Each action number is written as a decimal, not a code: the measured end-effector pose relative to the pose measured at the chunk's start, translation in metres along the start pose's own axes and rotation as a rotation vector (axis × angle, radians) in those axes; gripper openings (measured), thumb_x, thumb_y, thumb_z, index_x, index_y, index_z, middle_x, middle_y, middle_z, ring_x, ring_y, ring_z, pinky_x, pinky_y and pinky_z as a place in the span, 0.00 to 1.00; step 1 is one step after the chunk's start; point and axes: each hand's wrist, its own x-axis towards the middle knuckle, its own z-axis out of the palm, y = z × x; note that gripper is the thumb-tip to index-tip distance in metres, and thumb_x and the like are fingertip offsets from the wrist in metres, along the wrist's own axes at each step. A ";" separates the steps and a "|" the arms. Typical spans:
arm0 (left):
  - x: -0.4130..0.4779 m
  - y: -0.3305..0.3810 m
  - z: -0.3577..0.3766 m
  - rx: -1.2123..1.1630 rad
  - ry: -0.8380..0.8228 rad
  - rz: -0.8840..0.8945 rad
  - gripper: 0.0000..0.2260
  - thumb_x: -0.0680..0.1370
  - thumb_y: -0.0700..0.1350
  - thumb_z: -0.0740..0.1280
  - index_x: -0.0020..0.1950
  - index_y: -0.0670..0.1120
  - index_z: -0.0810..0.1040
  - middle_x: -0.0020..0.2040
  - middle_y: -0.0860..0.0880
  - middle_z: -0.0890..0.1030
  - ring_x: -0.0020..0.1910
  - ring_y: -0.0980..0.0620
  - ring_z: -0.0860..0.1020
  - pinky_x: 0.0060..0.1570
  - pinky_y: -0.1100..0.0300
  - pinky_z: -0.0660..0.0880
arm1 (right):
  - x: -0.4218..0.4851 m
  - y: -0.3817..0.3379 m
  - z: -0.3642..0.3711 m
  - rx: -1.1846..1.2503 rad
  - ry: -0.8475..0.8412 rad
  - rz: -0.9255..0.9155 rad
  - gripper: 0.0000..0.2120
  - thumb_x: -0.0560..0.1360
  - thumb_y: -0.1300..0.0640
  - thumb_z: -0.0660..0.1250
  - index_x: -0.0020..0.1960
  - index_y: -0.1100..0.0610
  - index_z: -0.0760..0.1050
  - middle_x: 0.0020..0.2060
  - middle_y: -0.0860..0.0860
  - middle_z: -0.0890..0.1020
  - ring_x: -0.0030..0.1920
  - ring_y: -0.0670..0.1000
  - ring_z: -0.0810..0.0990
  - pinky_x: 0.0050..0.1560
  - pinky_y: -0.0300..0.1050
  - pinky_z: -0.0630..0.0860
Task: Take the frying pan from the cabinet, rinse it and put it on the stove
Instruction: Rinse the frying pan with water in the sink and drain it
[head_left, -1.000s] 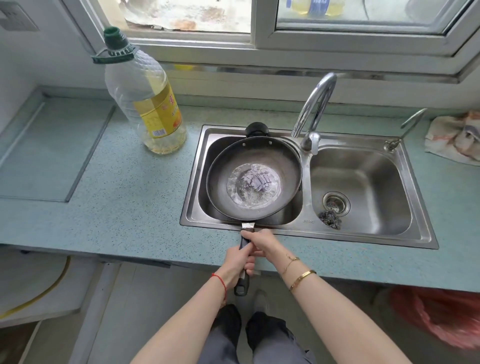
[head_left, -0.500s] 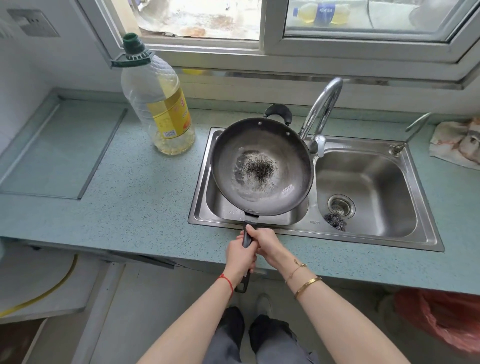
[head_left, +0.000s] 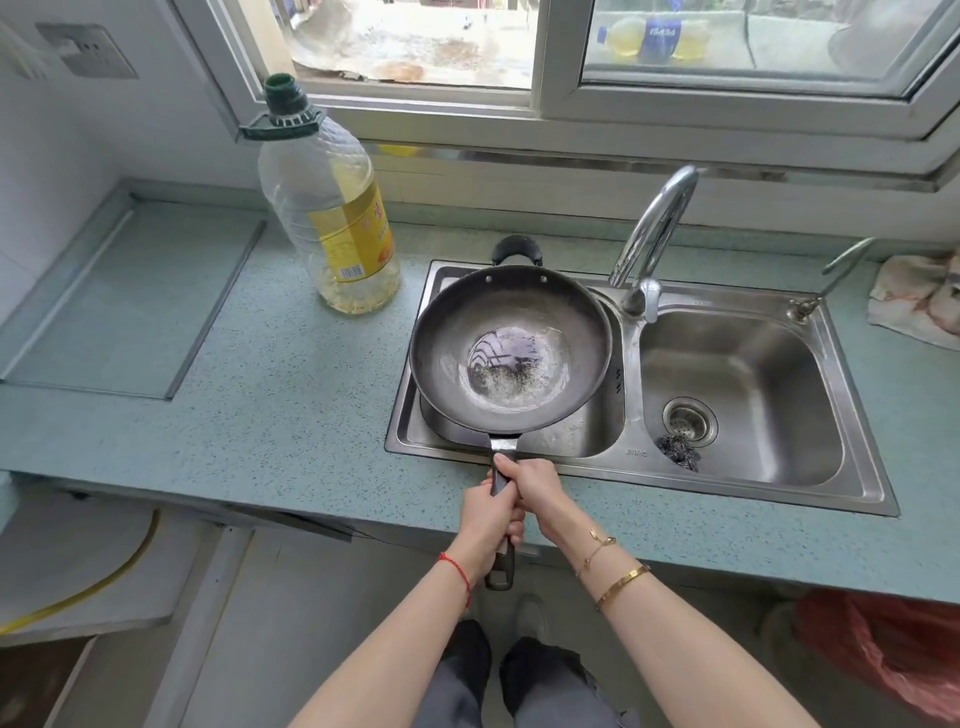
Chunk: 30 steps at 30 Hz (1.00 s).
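Note:
A dark round frying pan (head_left: 447, 338) with a long black handle hangs level over the left basin of the steel double sink (head_left: 862, 483). A little water and dark specks lie in its bottom. Both hands grip the handle near the counter's front edge: my left hand (head_left: 485, 519) lower down, my right hand (head_left: 530, 486) closer to the pan. The chrome faucet (head_left: 652, 234) stands between the basins, its spout just right of the pan; no water runs from it.
A large oil bottle (head_left: 332, 208) stands on the speckled counter (head_left: 260, 415) left of the sink. Further left is a recessed bay (head_left: 119, 296). A steel scourer (head_left: 678, 452) lies in the right basin. A cloth (head_left: 919, 301) sits at far right.
The pan rose out of the left basin and tipped up, then came back level and slightly lower. The water in it has mostly gone, leaving dark specks. Both hands kept their hold.

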 end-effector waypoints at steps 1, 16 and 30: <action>-0.001 0.000 0.000 -0.003 0.001 -0.001 0.12 0.81 0.42 0.65 0.38 0.44 0.67 0.19 0.52 0.66 0.16 0.57 0.62 0.19 0.67 0.61 | 0.001 0.001 0.000 -0.009 0.001 0.001 0.13 0.79 0.53 0.68 0.47 0.64 0.78 0.37 0.60 0.79 0.30 0.51 0.75 0.29 0.40 0.70; -0.007 -0.003 -0.030 0.572 0.251 0.341 0.12 0.77 0.52 0.64 0.38 0.47 0.77 0.35 0.47 0.82 0.38 0.43 0.82 0.34 0.54 0.75 | -0.003 -0.001 0.030 0.372 -0.227 0.142 0.15 0.85 0.56 0.55 0.50 0.64 0.76 0.39 0.56 0.82 0.39 0.50 0.80 0.40 0.39 0.77; -0.014 0.014 -0.030 0.843 0.538 0.435 0.15 0.81 0.50 0.60 0.64 0.45 0.73 0.48 0.39 0.84 0.51 0.35 0.81 0.45 0.48 0.74 | 0.000 -0.032 0.047 0.292 -0.350 -0.013 0.08 0.74 0.59 0.72 0.37 0.59 0.77 0.32 0.53 0.79 0.37 0.52 0.76 0.45 0.45 0.73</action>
